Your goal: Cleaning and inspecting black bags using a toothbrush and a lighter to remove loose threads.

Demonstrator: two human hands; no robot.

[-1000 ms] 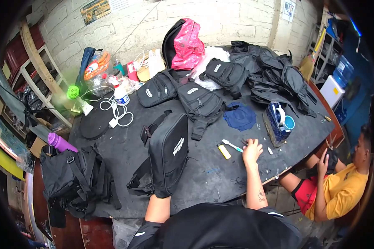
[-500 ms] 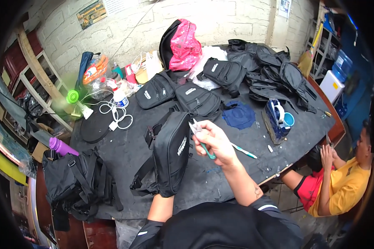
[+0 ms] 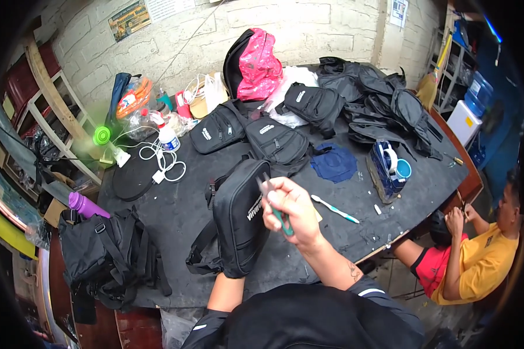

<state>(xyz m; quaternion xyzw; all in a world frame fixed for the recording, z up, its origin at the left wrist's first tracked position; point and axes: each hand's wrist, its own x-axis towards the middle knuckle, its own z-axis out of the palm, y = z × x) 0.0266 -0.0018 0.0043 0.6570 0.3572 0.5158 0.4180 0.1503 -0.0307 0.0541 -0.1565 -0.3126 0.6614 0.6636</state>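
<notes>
Now the right hand (image 3: 291, 206) is raised over the black sling bag (image 3: 239, 215), its fingers closed around small green-handled scissors (image 3: 276, 209); a second ago that hand lay flat on the tabletop (image 3: 174, 215) beside a teal-and-white pen (image 3: 335, 209), which stays where it was. Meanwhile the bag stands propped on the tabletop in front of the person. The left hand is hidden behind the bag, so I cannot tell how its fingers sit.
</notes>
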